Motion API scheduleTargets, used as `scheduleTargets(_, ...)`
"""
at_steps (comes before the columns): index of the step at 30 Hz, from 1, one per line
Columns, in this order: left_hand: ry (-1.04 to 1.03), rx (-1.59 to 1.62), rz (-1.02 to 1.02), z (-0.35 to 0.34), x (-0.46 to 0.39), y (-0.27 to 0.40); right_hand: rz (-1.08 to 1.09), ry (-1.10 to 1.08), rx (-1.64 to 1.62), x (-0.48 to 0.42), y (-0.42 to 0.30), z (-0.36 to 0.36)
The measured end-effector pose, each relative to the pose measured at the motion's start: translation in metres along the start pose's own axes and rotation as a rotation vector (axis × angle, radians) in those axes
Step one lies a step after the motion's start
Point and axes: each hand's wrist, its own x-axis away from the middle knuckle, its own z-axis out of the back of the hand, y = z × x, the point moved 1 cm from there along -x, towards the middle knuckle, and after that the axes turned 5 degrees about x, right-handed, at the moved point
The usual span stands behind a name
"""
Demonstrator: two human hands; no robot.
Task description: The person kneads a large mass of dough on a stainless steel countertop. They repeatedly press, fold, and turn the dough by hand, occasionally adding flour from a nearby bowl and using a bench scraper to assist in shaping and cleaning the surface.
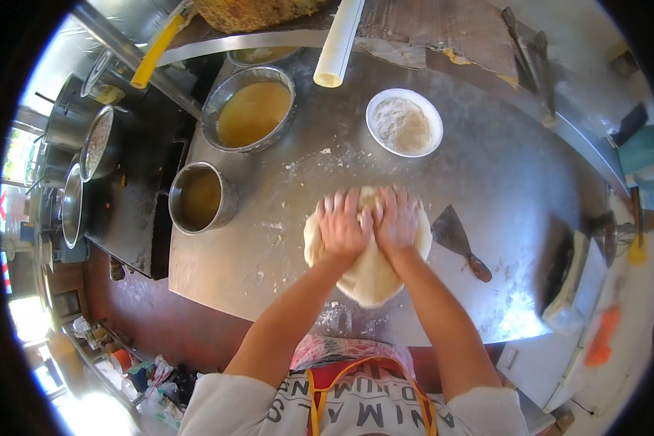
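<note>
A large pale lump of dough (373, 278) lies on the metal worktop (501, 180) in front of me. My left hand (342, 223) presses on its upper left part, fingers pointing away from me. Beside it, my right hand (398, 220) presses on the upper right part, the thumbs close together. Fingers of both hands curl over the far part of the dough, so the fingertips are partly sunk in or hidden. A scraper with a triangular blade (451, 229) lies just right of the dough. Beyond the dough stands a white bowl of flour (403, 124).
A metal basin of yellowish liquid (253, 114) and a smaller metal pot (196, 197) stand on the left. A pale tube (338, 49) juts over the far edge. Further left is a black stove top (136, 185) with metal bowls beside it. Loose flour dusts the worktop.
</note>
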Motion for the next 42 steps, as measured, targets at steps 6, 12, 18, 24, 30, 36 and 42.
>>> scheduleTargets(6, -0.535, 0.717, 0.747, 0.018, -0.027, -0.046, 0.300, -0.230, -0.195, 0.010, 0.007, -0.012)
scheduleTargets(12, -0.295, -0.054, -0.392, 0.027, 0.063, -0.003, 0.109, -0.668, -0.757, 0.066, 0.016, 0.068)
scheduleTargets(18, -0.328, 0.142, -0.304, 0.075, 0.117, 0.034, -0.142, -0.572, -0.649, -0.010, 0.033, 0.020)
scheduleTargets(24, -0.461, 0.144, -0.221, 0.077, 0.136, 0.024, 0.504, -0.739, -0.321, -0.010, -0.034, -0.005)
scheduleTargets(30, -0.345, 0.148, -0.204, 0.093, 0.125, 0.002, -0.126, -1.079, -0.377, 0.015, 0.031, 0.064)
scheduleTargets(36, -0.472, 0.155, 0.071, 0.080, 0.096, -0.020, -0.116, -0.773, -0.717, 0.103, 0.077, 0.067)
scheduleTargets(42, -0.479, 0.711, 0.565, 0.045, 0.053, -0.028, -0.457, -0.601, -1.141, 0.081, 0.021, 0.078)
